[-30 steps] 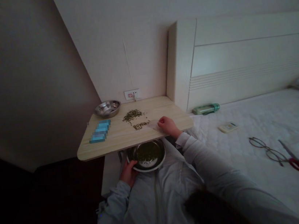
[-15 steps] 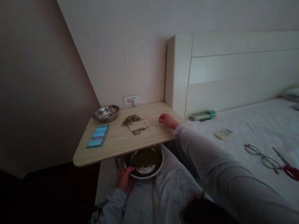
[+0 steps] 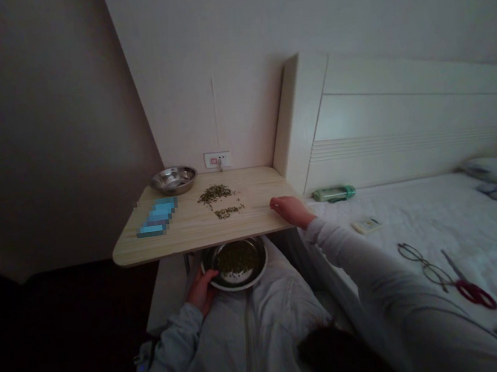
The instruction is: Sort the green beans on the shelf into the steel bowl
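My left hand (image 3: pixel 202 291) grips the near left rim of a steel bowl (image 3: pixel 262 269) on my lap, thumb inside the rim. Small green beans or seeds (image 3: pixel 238 255) lie in this bowl, partly under the table's front edge. Over the right part of the wooden table (image 3: pixel 190 233), my right hand (image 3: pixel 291 209) is closed in a pinch on a thin clear plastic piece (image 3: pixel 261 207), seen nearly edge-on. Left of it, a larger pile of the same green grains (image 3: pixel 215 194) and a smaller strip of grains (image 3: pixel 229 212) lie on the tabletop.
A second steel bowl (image 3: pixel 174 180) stands at the table's back left, behind a blurred-out blue phone-like object (image 3: pixel 158 217). On the bed are a green bottle (image 3: pixel 334 193), a pale remote (image 3: pixel 366 225), glasses (image 3: pixel 423 263) and red-handled scissors (image 3: pixel 473 290). A wall socket (image 3: pixel 217 160) is behind.
My right hand has drawn right, away from the grains, and the clear piece has turned from flat to nearly edge-on. My left hand keeps its hold on the bowl. The view has shifted slightly.
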`<state>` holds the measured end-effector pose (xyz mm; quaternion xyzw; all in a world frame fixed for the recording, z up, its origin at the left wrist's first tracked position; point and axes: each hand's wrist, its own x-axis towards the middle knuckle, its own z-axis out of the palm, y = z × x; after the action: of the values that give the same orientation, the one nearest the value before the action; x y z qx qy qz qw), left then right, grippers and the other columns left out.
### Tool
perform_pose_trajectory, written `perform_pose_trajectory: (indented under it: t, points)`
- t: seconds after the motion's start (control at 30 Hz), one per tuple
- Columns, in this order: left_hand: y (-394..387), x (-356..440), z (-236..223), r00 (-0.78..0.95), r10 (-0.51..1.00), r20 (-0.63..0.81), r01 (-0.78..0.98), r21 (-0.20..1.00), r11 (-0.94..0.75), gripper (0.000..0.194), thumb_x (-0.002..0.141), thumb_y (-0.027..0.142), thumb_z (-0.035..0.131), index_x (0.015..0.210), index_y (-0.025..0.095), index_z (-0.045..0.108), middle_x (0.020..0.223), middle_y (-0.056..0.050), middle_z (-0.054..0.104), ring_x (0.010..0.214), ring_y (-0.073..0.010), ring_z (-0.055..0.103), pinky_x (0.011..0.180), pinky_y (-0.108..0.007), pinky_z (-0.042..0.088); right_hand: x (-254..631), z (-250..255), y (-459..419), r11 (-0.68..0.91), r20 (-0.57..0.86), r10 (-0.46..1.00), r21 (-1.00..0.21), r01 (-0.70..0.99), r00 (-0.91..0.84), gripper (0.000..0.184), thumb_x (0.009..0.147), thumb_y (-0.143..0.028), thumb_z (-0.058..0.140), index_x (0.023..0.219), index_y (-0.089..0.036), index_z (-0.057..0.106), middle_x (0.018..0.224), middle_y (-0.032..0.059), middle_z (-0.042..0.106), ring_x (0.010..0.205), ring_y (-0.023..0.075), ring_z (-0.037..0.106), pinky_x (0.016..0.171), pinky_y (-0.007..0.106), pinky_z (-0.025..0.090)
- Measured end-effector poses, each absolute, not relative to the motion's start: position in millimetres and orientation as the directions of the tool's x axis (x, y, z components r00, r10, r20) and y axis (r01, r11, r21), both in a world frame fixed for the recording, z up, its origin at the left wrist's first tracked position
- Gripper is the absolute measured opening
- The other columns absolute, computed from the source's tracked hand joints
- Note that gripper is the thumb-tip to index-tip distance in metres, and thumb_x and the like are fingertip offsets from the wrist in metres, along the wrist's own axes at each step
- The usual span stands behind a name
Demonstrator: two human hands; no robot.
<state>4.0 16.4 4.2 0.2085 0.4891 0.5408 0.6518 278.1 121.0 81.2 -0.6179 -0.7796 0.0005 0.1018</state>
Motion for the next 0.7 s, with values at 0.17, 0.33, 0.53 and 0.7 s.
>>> perform_pose_trajectory:
  t: [0.17, 0.33, 0.53, 0.7]
  points:
    - [16, 4, 5, -0.062, 0.906, -0.418, -0.483, 0.808, 0.339, 0.041, 0.067, 0.001, 0.051, 0.104, 0.016, 0.058, 0.066, 0.001, 0.066, 0.052, -0.0134, 0.059, 0.043, -0.023, 0.048, 262, 83, 150, 0.206, 0.147, 0.970, -0.058, 0.977, -0.195, 0.027, 0.087, -0.032, 0.048, 0.108, -0.017, 0.054, 0.110, 0.0071, 0.056, 0.093, 0.0166, 0.057, 0.080, 0.037, 0.049]
    - [16, 4, 4, -0.058, 0.906, -0.419, -0.473, 0.810, 0.345, 0.043, 0.067, 0.001, 0.051, 0.107, 0.016, 0.057, 0.067, 0.001, 0.066, 0.054, -0.0138, 0.060, 0.046, -0.024, 0.048, 249, 89, 167, 0.148, 0.197, 0.970, -0.021, 0.989, -0.141, 0.028, 0.087, -0.032, 0.049, 0.109, -0.016, 0.054, 0.110, 0.0072, 0.056, 0.093, 0.0169, 0.057, 0.080, 0.038, 0.049]
    - [18, 3, -1, -0.038, 0.915, -0.402, -0.501, 0.799, 0.331, 0.045, 0.066, 0.002, 0.052, 0.108, 0.017, 0.057, 0.068, 0.000, 0.067, 0.060, -0.0148, 0.063, 0.053, -0.025, 0.051, 243, 89, 154, 0.156, 0.288, 0.945, 0.028, 0.987, -0.157, 0.027, 0.088, -0.034, 0.046, 0.106, -0.016, 0.055, 0.105, 0.0064, 0.058, 0.092, 0.0165, 0.057, 0.082, 0.039, 0.047]
    - [19, 3, -1, -0.035, 0.920, -0.390, -0.497, 0.806, 0.323, 0.044, 0.064, 0.002, 0.053, 0.106, 0.016, 0.057, 0.069, 0.000, 0.067, 0.062, -0.0157, 0.063, 0.055, -0.027, 0.052, 228, 86, 138, 0.301, 0.299, 0.904, 0.068, 0.951, -0.307, 0.027, 0.089, -0.033, 0.044, 0.102, -0.014, 0.057, 0.097, 0.0056, 0.061, 0.092, 0.0172, 0.056, 0.085, 0.039, 0.041]
